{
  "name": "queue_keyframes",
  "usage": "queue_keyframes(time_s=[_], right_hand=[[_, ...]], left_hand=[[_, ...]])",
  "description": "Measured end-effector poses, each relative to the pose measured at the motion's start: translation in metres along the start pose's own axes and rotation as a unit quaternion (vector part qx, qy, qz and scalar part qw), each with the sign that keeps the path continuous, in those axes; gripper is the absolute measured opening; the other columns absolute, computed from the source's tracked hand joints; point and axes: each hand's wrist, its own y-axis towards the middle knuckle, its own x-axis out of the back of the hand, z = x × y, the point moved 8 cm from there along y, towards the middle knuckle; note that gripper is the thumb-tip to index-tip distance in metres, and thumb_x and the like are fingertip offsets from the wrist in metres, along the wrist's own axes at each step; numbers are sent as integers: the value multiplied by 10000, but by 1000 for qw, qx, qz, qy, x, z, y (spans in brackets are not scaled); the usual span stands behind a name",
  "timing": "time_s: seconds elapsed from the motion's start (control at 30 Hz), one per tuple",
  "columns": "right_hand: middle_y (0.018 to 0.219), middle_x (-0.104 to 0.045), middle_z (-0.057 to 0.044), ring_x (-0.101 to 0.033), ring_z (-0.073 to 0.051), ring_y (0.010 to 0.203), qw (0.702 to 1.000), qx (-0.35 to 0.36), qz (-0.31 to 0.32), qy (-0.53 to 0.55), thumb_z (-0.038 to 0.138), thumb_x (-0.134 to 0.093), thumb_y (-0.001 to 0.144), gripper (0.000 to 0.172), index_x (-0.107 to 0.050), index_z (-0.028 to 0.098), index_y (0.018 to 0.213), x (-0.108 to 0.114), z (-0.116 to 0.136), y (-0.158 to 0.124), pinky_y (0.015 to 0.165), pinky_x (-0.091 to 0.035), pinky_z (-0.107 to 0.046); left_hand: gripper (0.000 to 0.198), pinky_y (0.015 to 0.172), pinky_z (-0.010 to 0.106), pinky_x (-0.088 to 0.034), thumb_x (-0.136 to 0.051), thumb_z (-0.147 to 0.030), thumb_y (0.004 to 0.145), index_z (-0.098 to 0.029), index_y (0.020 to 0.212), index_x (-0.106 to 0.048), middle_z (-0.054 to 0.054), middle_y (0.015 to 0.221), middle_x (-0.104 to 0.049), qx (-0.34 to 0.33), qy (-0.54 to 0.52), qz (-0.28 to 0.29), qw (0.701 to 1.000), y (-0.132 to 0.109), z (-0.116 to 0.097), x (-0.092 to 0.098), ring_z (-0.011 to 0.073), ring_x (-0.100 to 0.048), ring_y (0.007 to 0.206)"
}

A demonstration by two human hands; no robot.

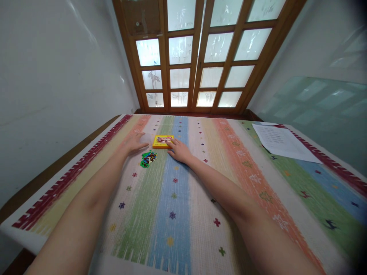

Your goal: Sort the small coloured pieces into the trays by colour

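Note:
A small flat yellow box [160, 144] with a picture on its top lies near the far side of the table. My right hand [180, 151] is at the box's right end, its fingers over the edge and the thumb on the near side. To the left, my left hand [133, 143] hovers low over the cloth or rests on it, fingers and thumb apart. A pale, see-through patch, perhaps plastic, shows between its fingers and the box; I cannot make it out. Just nearer to me is a pile of small colourful building bricks [148, 158], green, blue, brown and white among them.
A striped tablecloth [174, 198] with small printed figures covers the table. White printed sheets [282, 143] lie at the far right. Beyond the table stand wood-framed glass doors [197, 65]. A wall [57, 68] is close on the left, and a glass panel leans at the right.

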Motion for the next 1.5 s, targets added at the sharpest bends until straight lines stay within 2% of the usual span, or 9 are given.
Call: queue_keyframes(time_s=[0.2,0.5,0.7,0.9,0.97,1.07,1.23,1.37,1.5], right_hand=[[1639,-447,-138,-421,-315,1496,999,-31,-2,-19,407,-608,1026,576,-502,247,1569,22,-34,-37,1212,-395,-488],[1637,-448,-146,-428,-321,1496,994,-103,-15,-38,417,-576,1034,563,-505,242,1564,60,-85,-105,1218,-392,-491],[1630,-452,-141,-457,-318,1473,989,-140,-34,-41,396,-550,1031,538,-521,234,1542,81,-121,-152,1202,-416,-486],[1568,-503,-153,-497,-328,1425,983,-170,-51,-49,341,-570,993,480,-574,212,1456,97,-150,-184,1179,-435,-497],[1516,-548,-158,-527,-328,1385,981,-179,-55,-53,339,-572,991,454,-586,205,1424,102,-154,-190,1156,-453,-491],[1459,-589,-165,-562,-340,1331,977,-195,-64,-64,386,-592,987,426,-614,200,1370,109,-156,-192,1118,-480,-491],[1555,-512,-171,-490,-377,1413,975,-183,-98,-78,500,-647,959,587,-574,200,1458,116,-140,-180,1180,-421,-535],[1475,-585,-167,-547,-368,1341,983,-161,-64,-62,412,-606,986,567,-559,215,1516,110,-130,-166,1161,-431,-529],[1448,-611,-151,-554,-336,1342,983,-163,-63,-50,330,-548,1014,495,-594,219,1495,110,-138,-159,1165,-433,-515]], left_hand=[[944,1249,426,-352,-611,-756,829,-188,1572,-483,128,1587,-525,-56,-9,20,998,18,-32,-7,327,-488,1461],[957,1227,472,-390,-663,-721,794,-150,1549,-524,161,1548,-556,-134,-49,30,989,57,-116,-26,372,-524,1414],[917,1222,446,-384,-659,-718,830,-188,1562,-504,147,1552,-544,-224,-70,58,970,52,-184,-41,350,-513,1428],[827,1281,516,-245,-716,-594,809,-250,1532,-509,121,1577,-537,-264,-13,97,960,47,-225,-37,349,-492,1446],[813,1286,508,-235,-738,-534,784,-270,1519,-511,105,1570,-549,-279,3,107,954,47,-235,-38,342,-508,1431],[814,1220,460,-356,-739,-510,774,-250,1511,-510,121,1531,-578,-293,9,116,949,46,-251,-41,342,-565,1365],[799,1169,438,-427,-708,-545,815,-187,1502,-510,151,1496,-592,-314,-22,105,943,36,-278,-45,342,-578,1354],[787,1177,449,-434,-700,-545,841,-205,1519,-488,144,1516,-575,-299,-57,87,949,21,-295,-50,332,-562,1377],[789,1204,461,-420,-699,-526,860,-240,1552,-450,131,1547,-546,-270,-93,48,957,7,-304,-56,327,-530,1418]])
